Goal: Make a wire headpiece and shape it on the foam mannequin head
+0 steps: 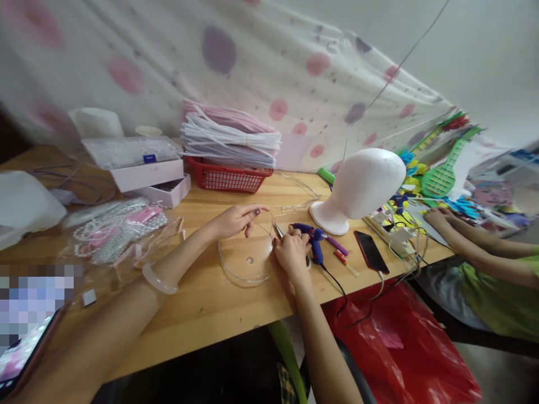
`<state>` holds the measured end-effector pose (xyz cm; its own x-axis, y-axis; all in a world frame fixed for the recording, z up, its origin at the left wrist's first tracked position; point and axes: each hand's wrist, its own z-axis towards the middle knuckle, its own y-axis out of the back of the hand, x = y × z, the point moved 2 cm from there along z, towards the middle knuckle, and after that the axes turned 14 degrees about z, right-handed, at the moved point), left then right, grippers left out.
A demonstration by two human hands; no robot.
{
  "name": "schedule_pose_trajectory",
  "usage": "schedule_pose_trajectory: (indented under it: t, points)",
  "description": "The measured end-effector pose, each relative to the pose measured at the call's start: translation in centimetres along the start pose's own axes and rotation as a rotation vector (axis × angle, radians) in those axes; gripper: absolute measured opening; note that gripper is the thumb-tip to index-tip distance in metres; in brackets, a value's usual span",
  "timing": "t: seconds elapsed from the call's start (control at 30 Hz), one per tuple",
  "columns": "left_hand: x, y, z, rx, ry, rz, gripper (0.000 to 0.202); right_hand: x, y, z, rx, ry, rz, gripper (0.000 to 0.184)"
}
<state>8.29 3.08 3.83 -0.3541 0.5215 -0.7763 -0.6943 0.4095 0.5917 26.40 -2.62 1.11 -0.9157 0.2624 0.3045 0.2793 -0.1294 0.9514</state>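
Observation:
My left hand [236, 220] pinches a thin clear wire or plastic loop [266, 219] above a round clear plastic piece [246, 261] lying on the wooden table [202, 303]. A pale bangle is on that wrist. My right hand [290, 251] is closed around small scissors [278, 230] whose tips point toward the loop. Just right of it lies a blue glue gun [314, 238] with a black cord.
A white foam head [362, 185] stands behind the glue gun. A red basket [225, 177] holds stacked pink and white strips. Boxes, bead bags [113, 227], a dark phone [370, 251] and a power strip lie about. Another person's arms [467, 241] rest at right.

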Motion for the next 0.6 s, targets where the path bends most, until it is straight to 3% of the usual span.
schedule_pose_trajectory:
  t: [0.27, 0.6]
  points:
    - [-0.2, 0.1, -0.1, 0.010, 0.034, -0.015, 0.046, 0.6, 0.2, -0.2, 0.064, 0.024, 0.059, 0.033]
    - [-0.6, 0.3, -0.2, 0.027, 0.058, 0.017, 0.045, 1.6, 0.8, -1.4, 0.087, 0.026, 0.081, 0.037]
